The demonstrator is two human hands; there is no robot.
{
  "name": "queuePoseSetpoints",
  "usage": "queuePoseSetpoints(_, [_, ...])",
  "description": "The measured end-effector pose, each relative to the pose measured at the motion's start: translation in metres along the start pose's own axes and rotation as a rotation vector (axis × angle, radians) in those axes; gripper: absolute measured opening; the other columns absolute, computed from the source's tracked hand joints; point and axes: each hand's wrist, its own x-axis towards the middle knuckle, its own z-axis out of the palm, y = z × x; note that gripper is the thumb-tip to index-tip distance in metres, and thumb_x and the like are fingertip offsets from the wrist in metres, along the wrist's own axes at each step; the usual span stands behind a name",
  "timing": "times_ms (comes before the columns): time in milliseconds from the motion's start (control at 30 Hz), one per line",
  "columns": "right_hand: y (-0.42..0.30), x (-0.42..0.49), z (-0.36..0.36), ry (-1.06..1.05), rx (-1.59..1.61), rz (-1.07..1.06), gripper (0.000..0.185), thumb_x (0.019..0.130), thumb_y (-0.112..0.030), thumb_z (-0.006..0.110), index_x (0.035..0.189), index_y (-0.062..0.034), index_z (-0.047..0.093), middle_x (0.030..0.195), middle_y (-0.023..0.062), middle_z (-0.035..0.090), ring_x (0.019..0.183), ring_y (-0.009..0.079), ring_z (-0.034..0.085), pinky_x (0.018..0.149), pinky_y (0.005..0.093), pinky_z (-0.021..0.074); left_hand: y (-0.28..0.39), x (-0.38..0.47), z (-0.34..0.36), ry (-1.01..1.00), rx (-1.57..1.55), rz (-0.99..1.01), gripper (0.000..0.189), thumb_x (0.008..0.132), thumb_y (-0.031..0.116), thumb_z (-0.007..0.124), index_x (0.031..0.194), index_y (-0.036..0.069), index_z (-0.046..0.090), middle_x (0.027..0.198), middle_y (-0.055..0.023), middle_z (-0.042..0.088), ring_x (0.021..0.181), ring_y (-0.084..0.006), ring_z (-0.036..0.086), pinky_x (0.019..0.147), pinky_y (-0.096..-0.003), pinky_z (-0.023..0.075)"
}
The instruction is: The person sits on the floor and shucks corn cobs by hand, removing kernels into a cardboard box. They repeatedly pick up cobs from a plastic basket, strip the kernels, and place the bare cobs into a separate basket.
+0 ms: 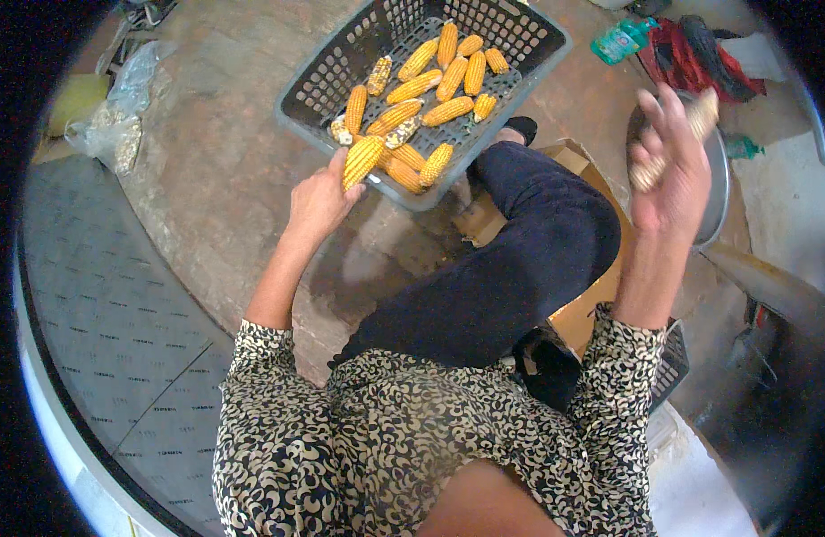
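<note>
My left hand (324,196) grips a yellow corn cob (363,161) at the near-left rim of a dark plastic crate (422,200). Its kernels are still on. Several more yellow cobs (414,87) lie inside on the slotted bottom, and a few show pale patches without kernels. On the right, my right hand (677,168) is raised over a metal basin (721,208), blurred by motion. A pale cob (702,115), apparently bare of kernels, slants through its fingers, partly hidden by them. The basin's inside is mostly covered by this hand.
A cardboard box (597,302) stands beside my bent leg (479,288). Green plastic bottles (620,41) and a red-black cloth (701,60) lie at the upper right. Clear plastic bags (127,87) sit at the upper left, above a grey mat (104,302).
</note>
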Motion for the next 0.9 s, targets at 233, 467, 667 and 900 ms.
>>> queuePoseSetpoints(233, [0.066, -0.021, 0.079, -0.288, -0.053, 0.177, 0.029, 0.087, -0.018, 0.069, 0.110, -0.0027, 0.061, 0.091, 0.0067, 0.069, 0.057, 0.0050, 0.052, 0.050, 0.0184, 0.0451, -0.005, 0.004, 0.018, 0.313, -0.159, -0.015, 0.063, 0.083, 0.032, 0.069, 0.137, 0.012, 0.044, 0.110, -0.0200, 0.065, 0.102, -0.0362, 0.063, 0.085, -0.0455, 0.0496])
queuePoseSetpoints(467, [0.117, -0.027, 0.063, -0.364, -0.161, 0.444, 0.033, 0.086, -0.025, 0.072, 0.111, -0.0051, 0.062, 0.090, 0.0018, 0.068, 0.063, 0.0038, 0.054, 0.053, 0.0180, 0.0463, 0.009, -0.006, 0.015, -0.226, -1.576, 0.048, 0.038, 0.093, 0.033, 0.060, 0.117, 0.004, 0.054, 0.077, -0.0071, 0.061, 0.059, -0.0112, 0.058, 0.047, -0.0222, 0.0475])
queuePoseSetpoints(667, [0.120, -0.034, 0.075, -0.455, -0.144, 0.480, 0.046, 0.083, -0.024, 0.075, 0.122, -0.0035, 0.059, 0.082, -0.0031, 0.062, 0.056, 0.0020, 0.049, 0.049, 0.0170, 0.0428, 0.056, -0.009, 0.009, -0.753, -1.981, 0.098, 0.059, 0.095, 0.052, 0.044, 0.123, 0.000, 0.051, 0.069, -0.0079, 0.055, 0.044, -0.0141, 0.050, 0.035, -0.0232, 0.0405])
queuePoseSetpoints(900, [0.115, -0.028, 0.069, -0.478, -0.037, 0.476, 0.033, 0.083, -0.022, 0.075, 0.107, -0.0021, 0.066, 0.074, -0.0029, 0.059, 0.048, 0.0021, 0.044, 0.042, 0.0185, 0.0372, 0.070, 0.003, -0.001, -0.933, -1.902, 0.200, 0.048, 0.089, 0.040, 0.061, 0.115, 0.001, 0.055, 0.072, -0.0095, 0.059, 0.047, -0.0168, 0.054, 0.036, -0.0262, 0.0423])
